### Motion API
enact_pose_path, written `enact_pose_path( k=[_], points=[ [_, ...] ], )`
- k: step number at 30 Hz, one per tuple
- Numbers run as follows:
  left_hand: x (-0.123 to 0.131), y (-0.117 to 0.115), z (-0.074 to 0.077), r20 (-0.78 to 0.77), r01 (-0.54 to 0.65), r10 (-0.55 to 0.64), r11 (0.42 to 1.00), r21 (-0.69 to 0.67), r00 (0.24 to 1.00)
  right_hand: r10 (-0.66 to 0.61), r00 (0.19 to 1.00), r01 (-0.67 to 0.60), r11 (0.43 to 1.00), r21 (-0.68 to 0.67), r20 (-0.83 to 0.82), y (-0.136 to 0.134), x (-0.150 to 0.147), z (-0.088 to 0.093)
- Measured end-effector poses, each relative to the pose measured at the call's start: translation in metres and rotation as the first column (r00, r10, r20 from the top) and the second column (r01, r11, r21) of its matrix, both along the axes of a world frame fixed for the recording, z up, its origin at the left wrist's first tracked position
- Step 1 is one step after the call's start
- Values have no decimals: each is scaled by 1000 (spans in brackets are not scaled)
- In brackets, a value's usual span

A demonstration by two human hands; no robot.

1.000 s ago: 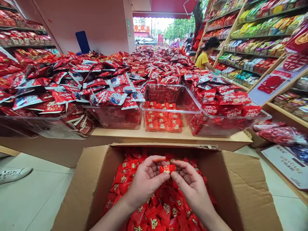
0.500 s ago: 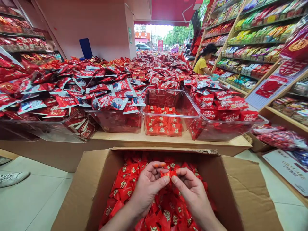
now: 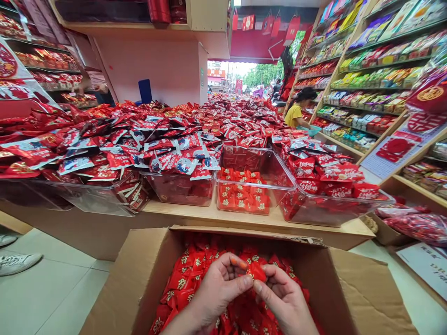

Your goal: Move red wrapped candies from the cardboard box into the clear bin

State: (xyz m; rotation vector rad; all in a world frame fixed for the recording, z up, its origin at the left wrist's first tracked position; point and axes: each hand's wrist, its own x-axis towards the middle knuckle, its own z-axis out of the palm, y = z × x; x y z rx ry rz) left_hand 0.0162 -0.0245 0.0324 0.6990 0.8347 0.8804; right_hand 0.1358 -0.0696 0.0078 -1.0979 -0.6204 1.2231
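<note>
Between my two hands is a small red wrapped candy (image 3: pixel 256 272), pinched at both ends. My left hand (image 3: pixel 226 281) is closed, thumb and fingers on the candy's left side. On its right side, my right hand (image 3: pixel 281 291) grips it the same way. Both hands are over an open cardboard box (image 3: pixel 366 288). Many red packets with gold characters (image 3: pixel 181 283) fill the box below them. Beyond the box, a clear plastic bin (image 3: pixel 256 184) holds neat rows of similar red packets.
Clear bins heaped with red and white packets (image 3: pixel 185 153) line the wooden display ledge (image 3: pixel 195 211). Packed shelves (image 3: pixel 377 88) rise at right, near a person in a yellow shirt (image 3: pixel 294 115). Another person's shoe (image 3: pixel 21 264) is on the tiled floor at left.
The view has tilted up, so the scene sits lower in the picture. Both hands still hold the candy, which has turned a little between the fingers.
</note>
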Motion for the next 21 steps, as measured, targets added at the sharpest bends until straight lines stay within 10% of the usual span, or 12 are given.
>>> enact_pose_path(
  k=[11, 15, 19, 21],
  points=[
    [1, -6, 5, 210, 13, -17, 1000, 17, 978, -40, 977, 6, 987, 159, 207, -3, -3, 1],
    [-3, -6, 9, 183, -14, 1, 998, 69, 983, -166, 923, 84, 968, 238, 348, 5, 7, 39],
    [0, -6, -14, -147, 203, -181, 967, 153, 972, -355, 576, -17, 895, 446, 736, 68, 42, 120],
    [2, -9, -32, -292, 373, -321, 917, 143, 901, -249, 372, -210, 916, 343, 894, 117, 57, 150]
  ],
)
